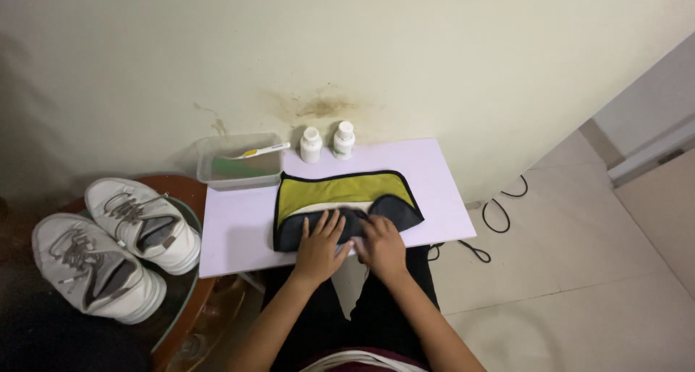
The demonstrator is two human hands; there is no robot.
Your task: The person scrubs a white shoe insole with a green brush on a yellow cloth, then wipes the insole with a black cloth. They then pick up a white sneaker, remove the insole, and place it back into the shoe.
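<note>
**Both hands flat on the folded cloth**

Down at the near edge of the pale lilac rectangular tabletop (239,227), the left hand (319,245) lies palm down, fingers spread wide, pressing on the dark grey part of a yellow-green and dark grey cloth with black trim (340,198). The right hand (381,247) sits just beside it, fingers curled onto the same grey fold, and whether it pinches the fabric or merely rests there, I cannot tell. Both forearms come up from the person's lap, nearly parallel, angling slightly inward.

The cloth lies spread across the middle of the tabletop, its yellow-green panel towards the wall, a pale strip showing between that and the grey layer.

At the back left corner stands a clear plastic rectangular tub (239,160); a white toothbrush with a yellow-green handle (257,152) lies across its rim, and something green shows inside. Just right of it, two small white plastic bottles (327,142) stand upright by the wall.

Off to the left, a pair of white lace-up sneakers (116,245) rests on a round glass-topped wooden side table (190,299).
</note>
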